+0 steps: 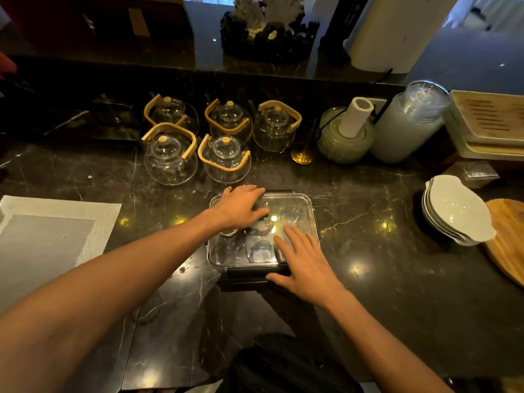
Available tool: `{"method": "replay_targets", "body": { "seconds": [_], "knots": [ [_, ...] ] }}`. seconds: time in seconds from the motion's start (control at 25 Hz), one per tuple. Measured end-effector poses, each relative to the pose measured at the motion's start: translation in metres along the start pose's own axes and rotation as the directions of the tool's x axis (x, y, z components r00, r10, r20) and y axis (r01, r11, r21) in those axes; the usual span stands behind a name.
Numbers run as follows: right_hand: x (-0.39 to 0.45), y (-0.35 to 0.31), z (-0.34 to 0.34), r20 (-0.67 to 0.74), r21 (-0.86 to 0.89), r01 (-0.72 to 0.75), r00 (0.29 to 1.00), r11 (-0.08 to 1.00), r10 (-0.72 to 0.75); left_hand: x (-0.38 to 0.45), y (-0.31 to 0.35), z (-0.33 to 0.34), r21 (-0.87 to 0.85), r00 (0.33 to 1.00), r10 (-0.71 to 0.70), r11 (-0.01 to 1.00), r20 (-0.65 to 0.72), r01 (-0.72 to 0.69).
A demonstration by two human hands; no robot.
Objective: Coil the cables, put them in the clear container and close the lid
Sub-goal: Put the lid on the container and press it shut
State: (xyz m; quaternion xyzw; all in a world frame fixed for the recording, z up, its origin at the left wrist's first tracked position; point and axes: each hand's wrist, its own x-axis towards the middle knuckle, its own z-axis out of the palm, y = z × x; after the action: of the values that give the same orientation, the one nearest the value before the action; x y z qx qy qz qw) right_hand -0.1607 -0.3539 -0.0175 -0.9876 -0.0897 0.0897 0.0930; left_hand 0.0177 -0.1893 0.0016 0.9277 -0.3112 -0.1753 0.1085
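Two hands: both lie flat on the lid, fingers spread, clamped on nothing.
Left hand [239, 207]: palm down on the far-left part of the lid.
Right hand [304, 263]: palm down on the near-right part, thumb at the near black latch [256, 273].
Clear container [307, 211]: at the centre of the counter, lid [292, 211] on top; black latches show on its near, far and right edges.
Cables [259, 246]: dark coils seen dimly through the lid; their number cannot be told.
Surface: dark veined marble counter [382, 251], glossy with spots of lamp glare; a raised ledge runs along the far side.
Count, teapots: five glass teapots [170, 160] with wooden handles, far of the container.
Count, other: one woven placemat [54, 239] at the left; one stack of white dishes [456, 211] and one wooden board [507, 239] at the right; one sleeve of clear cups [411, 123] far right.
Open room: bare counter on the left, right and near sides of the container; the teapots stand near its far edge.
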Motion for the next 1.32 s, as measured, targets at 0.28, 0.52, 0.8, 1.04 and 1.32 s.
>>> {"method": "replay_targets", "body": {
  "seconds": [0.28, 0.52, 0.8, 1.04, 1.32],
  "knots": [
    [-0.002, 0.002, 0.008, -0.027, -0.061, 0.021, 0.999, 0.998, -0.022, 0.006, -0.001, 0.006, 0.006, 1.000, -0.021, 1.000, -0.002, 0.021],
    [-0.001, 0.003, 0.011, -0.035, -0.049, 0.016, 0.999, 0.999, -0.017, 0.007, -0.004, 0.010, -0.028, 1.000, -0.021, 0.999, -0.010, 0.021],
    [-0.001, 0.002, 0.011, -0.045, -0.057, 0.010, 0.999, 0.998, -0.013, 0.007, -0.005, 0.012, -0.041, 1.000, -0.021, 0.999, -0.020, 0.021],
    [-0.002, 0.002, 0.012, -0.086, -0.067, 0.013, 0.996, 0.998, -0.019, 0.007, -0.005, 0.010, -0.051, 1.000, -0.020, 0.999, -0.020, 0.019],
    [0.000, 0.000, 0.016, -0.118, -0.062, -0.005, 0.993, 0.998, -0.002, 0.009, -0.004, 0.007, -0.063, 0.999, -0.031, 0.998, -0.014, 0.030]
  ]
}}
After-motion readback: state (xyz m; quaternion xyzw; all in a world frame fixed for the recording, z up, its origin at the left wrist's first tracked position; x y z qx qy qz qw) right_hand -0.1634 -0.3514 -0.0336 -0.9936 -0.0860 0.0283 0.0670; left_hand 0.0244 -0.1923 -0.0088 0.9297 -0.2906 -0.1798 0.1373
